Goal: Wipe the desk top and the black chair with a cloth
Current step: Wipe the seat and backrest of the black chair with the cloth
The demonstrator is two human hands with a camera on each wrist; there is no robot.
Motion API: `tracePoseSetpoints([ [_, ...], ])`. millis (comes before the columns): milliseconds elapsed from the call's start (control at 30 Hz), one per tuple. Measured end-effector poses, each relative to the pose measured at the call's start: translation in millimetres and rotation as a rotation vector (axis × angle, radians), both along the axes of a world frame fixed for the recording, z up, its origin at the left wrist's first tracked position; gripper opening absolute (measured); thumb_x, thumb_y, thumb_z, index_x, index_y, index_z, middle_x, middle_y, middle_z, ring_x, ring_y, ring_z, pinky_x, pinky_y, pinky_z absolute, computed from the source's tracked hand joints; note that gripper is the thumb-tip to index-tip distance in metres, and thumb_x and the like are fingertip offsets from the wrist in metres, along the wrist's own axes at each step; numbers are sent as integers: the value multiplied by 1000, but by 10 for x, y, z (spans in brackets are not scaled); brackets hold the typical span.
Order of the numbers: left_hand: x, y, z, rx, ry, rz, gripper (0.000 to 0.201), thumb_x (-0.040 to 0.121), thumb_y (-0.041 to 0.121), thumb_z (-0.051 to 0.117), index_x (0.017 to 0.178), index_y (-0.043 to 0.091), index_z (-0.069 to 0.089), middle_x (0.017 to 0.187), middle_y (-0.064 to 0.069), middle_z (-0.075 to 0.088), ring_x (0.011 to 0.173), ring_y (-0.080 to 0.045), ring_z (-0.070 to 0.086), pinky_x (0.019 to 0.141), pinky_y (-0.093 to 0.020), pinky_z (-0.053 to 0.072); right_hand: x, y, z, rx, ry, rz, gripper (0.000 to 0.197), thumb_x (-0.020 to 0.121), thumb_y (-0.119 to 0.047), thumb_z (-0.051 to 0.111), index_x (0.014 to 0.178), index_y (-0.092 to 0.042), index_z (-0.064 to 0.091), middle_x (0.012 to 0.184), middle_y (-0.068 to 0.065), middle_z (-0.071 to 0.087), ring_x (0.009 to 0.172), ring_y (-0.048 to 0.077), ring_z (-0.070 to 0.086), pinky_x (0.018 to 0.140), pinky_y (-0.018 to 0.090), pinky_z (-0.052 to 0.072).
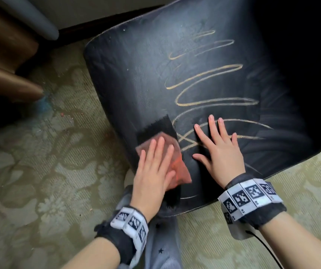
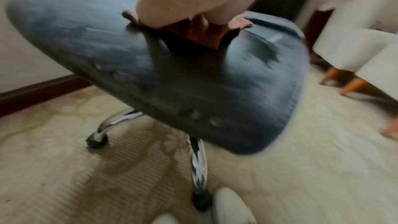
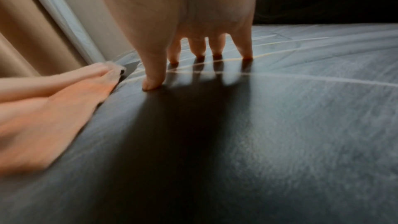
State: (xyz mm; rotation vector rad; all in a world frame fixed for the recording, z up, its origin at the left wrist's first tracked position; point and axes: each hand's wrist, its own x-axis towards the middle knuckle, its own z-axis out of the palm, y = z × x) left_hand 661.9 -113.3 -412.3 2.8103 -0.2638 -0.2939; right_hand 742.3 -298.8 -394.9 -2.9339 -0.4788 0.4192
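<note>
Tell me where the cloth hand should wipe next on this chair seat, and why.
Probably slide the left hand and cloth rightward, after lifting the right hand out of the way. A clean dark strip lies by the cloth; the yellow scribbles on the chair seat remain.

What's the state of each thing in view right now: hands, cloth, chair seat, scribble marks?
left hand: flat, fingers straight, pressing the cloth onto the seat.
right hand: spread flat on the seat, holding nothing.
cloth: orange-pink, crumpled under the left hand, near the seat's front-left edge.
black chair: seat dusty grey, with one darker wiped strip by the cloth.
scribble marks: yellowish loops, mostly unwiped, running under the right hand.
</note>
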Motion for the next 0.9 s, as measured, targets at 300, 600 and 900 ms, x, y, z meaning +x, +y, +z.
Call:
tracePoseSetpoints([
  [300, -454, 176, -127, -17, 39, -305, 75, 87, 49, 37, 151, 20, 12, 159, 0, 5, 146, -15, -3, 117, -35, 7, -9, -18, -19, 9, -19, 3, 77, 70, -35, 77, 139, -18, 45, 147, 20, 35, 133, 44, 35, 89, 68, 40],
  [600, -227, -34, -20, -326, 199, 472, 63, 96, 55, 17, 148, 37, -13, 157, 7, -17, 146, -13, -12, 118, -34, -1, -37, 101, -31, 5, -23, -39, 73, 74, -38, 72, 139, -18, 45, 148, 21, 34, 133, 44, 34, 89, 67, 39],
  [900, -645, -124, 29, -494, 318, 609, 76, 83, 62, 23, 141, 46, -22, 149, 23, -33, 140, -2, -24, 119, -33, 7, -36, 131, -25, -38, 1, -34, 72, 74, -37, 72, 139, -17, 46, 146, 22, 36, 132, 45, 36, 88, 67, 40],
])
